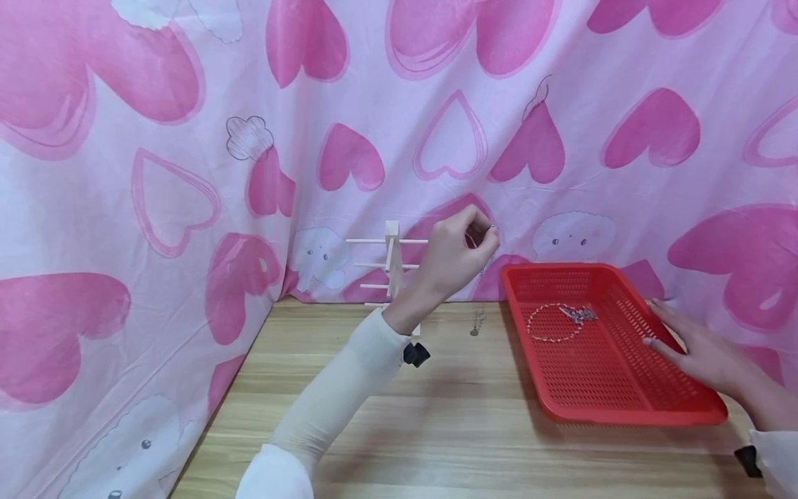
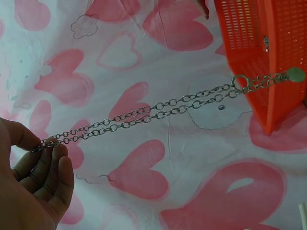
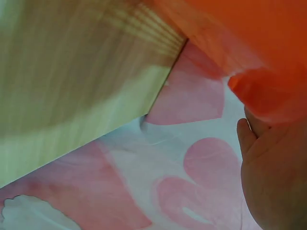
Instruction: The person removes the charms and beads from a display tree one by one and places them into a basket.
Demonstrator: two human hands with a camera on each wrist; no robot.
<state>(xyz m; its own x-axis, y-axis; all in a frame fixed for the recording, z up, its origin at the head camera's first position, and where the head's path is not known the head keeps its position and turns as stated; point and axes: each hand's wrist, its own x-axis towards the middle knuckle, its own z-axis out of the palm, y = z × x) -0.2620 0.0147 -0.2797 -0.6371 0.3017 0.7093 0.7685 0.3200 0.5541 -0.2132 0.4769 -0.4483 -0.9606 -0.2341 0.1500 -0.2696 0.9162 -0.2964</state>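
Note:
My left hand is raised over the back of the table, pinching a silver link-chain necklace between thumb and fingertips. Its two strands hang together to a ring and a small round pendant, which looks greenish in the left wrist view. Just behind the left forearm is a pale wooden stand with thin side pegs, partly hidden by the arm. At the red basket, my right hand holds the right rim, thumb on the inner side and fingers along the outside.
Inside the basket lie a pale beaded loop and a small silvery tangle. The wood-grain table ends at a heart-printed cloth behind and to the left.

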